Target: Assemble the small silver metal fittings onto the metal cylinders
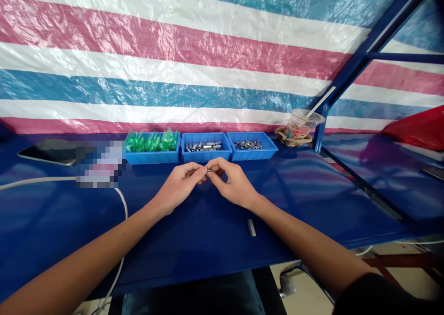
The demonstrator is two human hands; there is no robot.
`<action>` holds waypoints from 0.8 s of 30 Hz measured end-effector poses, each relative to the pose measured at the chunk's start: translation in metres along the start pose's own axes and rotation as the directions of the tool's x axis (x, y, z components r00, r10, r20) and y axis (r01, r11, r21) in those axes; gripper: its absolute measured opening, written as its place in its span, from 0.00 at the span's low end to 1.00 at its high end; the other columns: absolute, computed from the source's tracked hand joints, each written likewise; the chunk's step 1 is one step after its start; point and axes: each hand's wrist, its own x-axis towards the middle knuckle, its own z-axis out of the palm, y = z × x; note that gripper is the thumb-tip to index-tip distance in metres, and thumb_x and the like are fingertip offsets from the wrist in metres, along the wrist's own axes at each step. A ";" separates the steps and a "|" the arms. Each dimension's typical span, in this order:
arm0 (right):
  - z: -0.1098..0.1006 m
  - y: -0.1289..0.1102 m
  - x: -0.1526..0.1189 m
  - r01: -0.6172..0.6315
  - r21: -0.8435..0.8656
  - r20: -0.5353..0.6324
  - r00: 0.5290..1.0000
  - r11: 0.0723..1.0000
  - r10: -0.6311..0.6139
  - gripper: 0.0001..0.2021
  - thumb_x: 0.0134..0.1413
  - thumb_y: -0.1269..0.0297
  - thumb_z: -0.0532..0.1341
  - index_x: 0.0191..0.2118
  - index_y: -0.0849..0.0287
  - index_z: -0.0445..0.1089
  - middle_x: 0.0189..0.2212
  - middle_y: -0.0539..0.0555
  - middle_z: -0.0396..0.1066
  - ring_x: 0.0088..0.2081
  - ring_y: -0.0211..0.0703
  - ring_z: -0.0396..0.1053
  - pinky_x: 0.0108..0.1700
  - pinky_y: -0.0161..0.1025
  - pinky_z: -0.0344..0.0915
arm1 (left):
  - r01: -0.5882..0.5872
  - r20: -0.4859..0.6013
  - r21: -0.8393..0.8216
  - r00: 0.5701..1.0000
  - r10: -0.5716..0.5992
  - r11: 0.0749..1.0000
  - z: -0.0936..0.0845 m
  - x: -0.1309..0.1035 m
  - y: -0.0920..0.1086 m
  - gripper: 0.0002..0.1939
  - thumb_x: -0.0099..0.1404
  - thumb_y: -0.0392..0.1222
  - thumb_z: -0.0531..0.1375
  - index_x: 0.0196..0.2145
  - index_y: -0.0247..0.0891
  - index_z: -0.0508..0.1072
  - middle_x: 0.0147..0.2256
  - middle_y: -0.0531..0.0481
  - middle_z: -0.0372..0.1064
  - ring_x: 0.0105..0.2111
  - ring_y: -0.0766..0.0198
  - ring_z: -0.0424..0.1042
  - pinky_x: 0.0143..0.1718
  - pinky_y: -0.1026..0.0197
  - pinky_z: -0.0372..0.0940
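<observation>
My left hand (182, 183) and my right hand (231, 180) meet above the blue table, just in front of the middle bin. Both are closed in a pinch, fingertips together around a small metal piece (208, 170). Most of that piece is covered by the fingers, so its exact kind does not show. A short silvery metal bar (251, 228) lies on the table (194, 241) near my right forearm. Behind my hands, the middle blue bin (206, 156) contains several silvery metal bars (208, 146).
Left of it stands a blue bin (152, 157) of green pieces (152, 142); right, a blue bin (253, 154) of small metal parts (248, 145). A phone (48, 151), white cable (121, 199), plastic cup with straw (299, 124) and blue frame post (350, 67) are around.
</observation>
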 end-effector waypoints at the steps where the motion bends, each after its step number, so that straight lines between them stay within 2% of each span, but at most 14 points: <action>1: 0.000 0.000 0.001 -0.051 0.058 -0.001 0.999 0.997 0.051 0.06 0.54 0.67 0.56 0.38 0.58 0.64 0.24 0.47 0.64 0.27 0.35 0.62 0.31 0.35 0.59 | -0.032 -0.021 0.027 0.999 0.033 0.999 0.000 0.000 0.000 0.13 0.63 0.48 0.56 0.34 0.35 0.72 0.30 0.50 0.70 0.31 0.65 0.69 0.32 0.63 0.63; 4: -0.002 -0.001 0.004 -0.237 0.255 0.077 0.971 0.937 0.225 0.06 0.52 0.64 0.57 0.36 0.59 0.64 0.23 0.46 0.64 0.26 0.34 0.62 0.31 0.34 0.59 | -0.203 -0.094 0.226 0.969 0.228 0.953 -0.002 -0.001 -0.002 0.09 0.62 0.44 0.58 0.37 0.36 0.71 0.32 0.50 0.71 0.31 0.65 0.70 0.32 0.63 0.64; 7: -0.004 -0.001 0.006 -0.333 0.349 0.145 0.943 0.876 0.300 0.09 0.54 0.60 0.56 0.30 0.60 0.65 0.23 0.48 0.64 0.27 0.35 0.63 0.31 0.34 0.59 | -0.408 -0.060 0.484 0.867 0.494 0.774 -0.004 -0.002 -0.003 0.06 0.61 0.37 0.57 0.38 0.38 0.71 0.32 0.51 0.70 0.32 0.65 0.70 0.33 0.64 0.65; 9: -0.002 -0.002 0.006 -0.324 0.334 0.134 0.946 0.885 0.296 0.11 0.55 0.58 0.55 0.28 0.60 0.64 0.22 0.48 0.64 0.26 0.35 0.63 0.31 0.34 0.60 | -0.483 -0.016 0.565 0.804 0.595 0.669 -0.004 -0.002 -0.004 0.05 0.61 0.34 0.57 0.37 0.38 0.70 0.32 0.51 0.70 0.33 0.65 0.69 0.34 0.64 0.65; 11: 0.000 -0.003 0.004 -0.257 0.255 0.082 0.966 0.932 0.244 0.10 0.55 0.59 0.55 0.29 0.60 0.64 0.23 0.48 0.65 0.26 0.35 0.63 0.31 0.35 0.60 | -0.506 -0.005 0.587 0.778 0.628 0.632 -0.003 -0.003 -0.003 0.05 0.61 0.33 0.57 0.36 0.38 0.70 0.33 0.50 0.70 0.33 0.66 0.69 0.34 0.64 0.65; 14: -0.001 -0.003 0.001 -0.022 -0.021 -0.104 0.994 1.000 0.020 0.05 0.56 0.63 0.55 0.35 0.59 0.66 0.28 0.51 0.68 0.30 0.38 0.66 0.33 0.36 0.62 | -0.482 -0.037 0.559 0.798 0.601 0.675 -0.001 -0.005 0.001 0.06 0.60 0.34 0.58 0.37 0.37 0.69 0.32 0.50 0.69 0.29 0.67 0.68 0.31 0.65 0.64; 15: -0.005 -0.002 0.001 0.054 -0.137 -0.183 0.980 0.989 -0.079 0.05 0.57 0.65 0.55 0.36 0.58 0.66 0.29 0.52 0.69 0.31 0.39 0.66 0.35 0.37 0.63 | -0.465 -0.050 0.538 0.815 0.577 0.703 0.000 -0.006 0.003 0.05 0.60 0.35 0.58 0.36 0.37 0.69 0.30 0.51 0.68 0.27 0.68 0.67 0.29 0.66 0.63; 17: -0.018 0.003 0.003 0.122 -0.335 -0.340 0.909 0.934 -0.241 0.06 0.58 0.67 0.54 0.39 0.57 0.66 0.32 0.54 0.70 0.33 0.40 0.66 0.39 0.40 0.63 | -0.441 -0.046 0.493 0.848 0.529 0.750 0.001 -0.009 0.007 0.03 0.61 0.37 0.58 0.29 0.37 0.67 0.24 0.54 0.64 0.22 0.70 0.63 0.25 0.67 0.60; 19: -0.034 0.009 0.008 0.083 -0.461 -0.478 0.816 0.883 -0.326 0.07 0.59 0.67 0.53 0.41 0.57 0.66 0.33 0.56 0.69 0.34 0.43 0.66 0.41 0.43 0.63 | -0.471 0.020 0.466 0.852 0.523 0.749 0.002 -0.013 0.010 0.14 0.63 0.39 0.56 0.20 0.37 0.61 0.19 0.56 0.57 0.18 0.72 0.57 0.21 0.66 0.55; 20: -0.042 0.011 0.010 0.046 -0.503 -0.518 0.784 0.863 -0.343 0.08 0.59 0.66 0.53 0.42 0.57 0.66 0.35 0.57 0.68 0.36 0.45 0.65 0.43 0.45 0.63 | -0.512 0.080 0.459 0.838 0.540 0.726 0.002 -0.015 0.011 0.18 0.63 0.39 0.55 0.17 0.38 0.57 0.17 0.57 0.53 0.17 0.72 0.55 0.20 0.66 0.52; 22: -0.049 0.010 0.014 -0.028 -0.548 -0.551 0.764 0.836 -0.335 0.08 0.57 0.65 0.55 0.42 0.58 0.66 0.38 0.59 0.67 0.42 0.50 0.64 0.47 0.50 0.61 | -0.617 0.232 0.453 0.779 0.582 0.644 0.003 -0.020 0.012 0.22 0.64 0.38 0.53 0.15 0.38 0.51 0.15 0.57 0.49 0.16 0.71 0.52 0.19 0.64 0.49; 24: -0.044 -0.001 0.013 -0.043 -0.508 -0.531 0.802 0.860 -0.274 0.07 0.54 0.65 0.58 0.39 0.58 0.68 0.40 0.60 0.65 0.45 0.52 0.62 0.50 0.53 0.59 | -0.726 0.395 0.429 0.686 0.611 0.538 0.006 -0.025 0.014 0.22 0.63 0.38 0.52 0.14 0.39 0.50 0.15 0.56 0.48 0.16 0.70 0.52 0.19 0.62 0.49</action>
